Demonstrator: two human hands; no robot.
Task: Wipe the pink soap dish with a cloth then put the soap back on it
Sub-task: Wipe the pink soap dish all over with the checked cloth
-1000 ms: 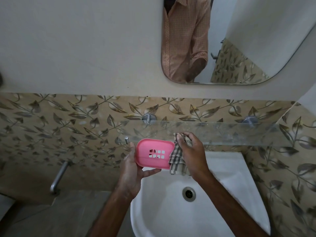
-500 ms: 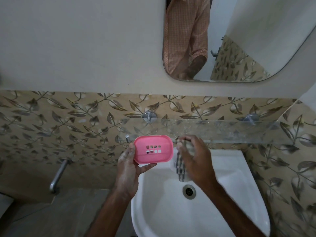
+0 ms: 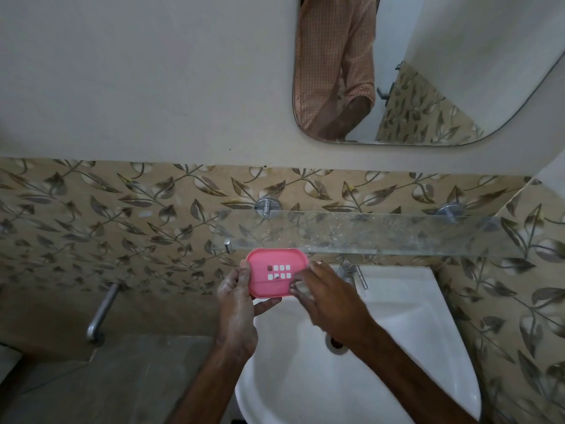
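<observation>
- Right hand is now reaching across to the pink soap dish. Half a second ago it was holding a checked cloth beside the dish; that cloth is out of sight now.
- Right fingertips are lying loosely spread against the dish's right rim. Pinching or only touching: cannot tell.
- Left hand is gripping the dish's left end, thumb on the rim, fingers curling underneath.
- Dish is tilting its slotted face toward the camera, over the white basin, just below the glass shelf.
- Tap is standing just behind the right hand.
</observation>
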